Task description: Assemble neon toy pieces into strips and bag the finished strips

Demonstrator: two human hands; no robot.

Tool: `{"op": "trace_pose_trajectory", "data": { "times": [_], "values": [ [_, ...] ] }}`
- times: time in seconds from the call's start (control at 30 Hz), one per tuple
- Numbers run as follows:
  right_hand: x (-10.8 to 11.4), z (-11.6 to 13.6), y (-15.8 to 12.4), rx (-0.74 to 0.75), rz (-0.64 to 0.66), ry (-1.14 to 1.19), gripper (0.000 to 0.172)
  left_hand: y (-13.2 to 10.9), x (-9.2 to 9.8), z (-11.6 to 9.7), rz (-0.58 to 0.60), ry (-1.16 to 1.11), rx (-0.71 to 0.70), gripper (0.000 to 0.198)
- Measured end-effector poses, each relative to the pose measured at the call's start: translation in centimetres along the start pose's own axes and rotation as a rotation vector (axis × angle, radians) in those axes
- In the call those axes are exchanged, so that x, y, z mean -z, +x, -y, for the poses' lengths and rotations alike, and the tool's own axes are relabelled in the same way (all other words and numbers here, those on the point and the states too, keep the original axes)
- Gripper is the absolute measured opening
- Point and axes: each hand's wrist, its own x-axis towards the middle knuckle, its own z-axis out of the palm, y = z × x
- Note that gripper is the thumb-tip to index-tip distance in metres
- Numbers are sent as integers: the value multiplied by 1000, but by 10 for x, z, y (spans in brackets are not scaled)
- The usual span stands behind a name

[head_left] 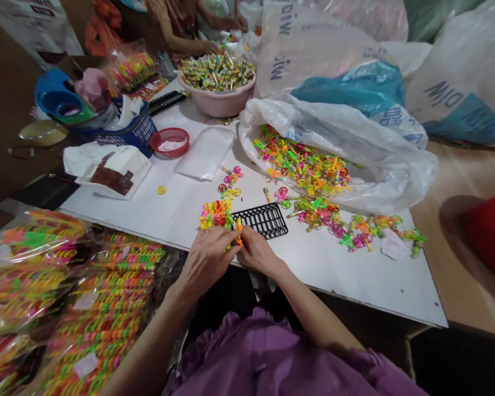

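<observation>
My left hand [208, 258] and my right hand [258, 251] meet at the near edge of a white board [190, 203]. Both pinch a small orange plastic toy piece [238, 240] between their fingertips. Just beyond them lies a black slotted rack [266, 220], its left part filled with a row of bright toy pieces [216, 213]. More loose coloured toys [325, 212] are scattered to the right of the rack.
An open clear bag [379, 165] spills neon toys [303, 165]. A pink basin [218, 102] of wrapped items, a red basket [170, 143], a blue basket [142, 132] and another person's arms [190, 38] are beyond. Packed bags [86, 297] lie at the left; a red bucket [493, 231] stands right.
</observation>
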Motion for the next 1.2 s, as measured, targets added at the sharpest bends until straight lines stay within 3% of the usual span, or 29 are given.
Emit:
{"op": "trace_pose_trajectory", "data": {
  "times": [0.1,0.4,0.57,0.67,0.77,0.87,1.07,1.2],
  "values": [
    [-1,-1,1,7,-6,-24,9,6,-3,-2,6,32,-18,15],
    [-2,3,-4,11,-69,16,6,4,-11,-20,-74,175,113,13],
    [0,4,-7,-4,26,-124,11,-3,-11,-14,-98,-43,32,15],
    [2,2,-8,18,77,-177,14,-6,-12,-14,-130,-146,102,14],
    [4,-3,-7,47,105,-144,17,-7,-14,-17,-188,-127,167,14],
    [8,-7,-6,64,123,-86,19,-6,-14,-18,-221,-87,141,18],
    [13,-3,-4,39,221,-197,17,-9,-12,-16,-131,-129,82,15],
    [14,1,-3,66,250,-298,12,-11,-14,-19,-124,-128,118,15]
  ]
}}
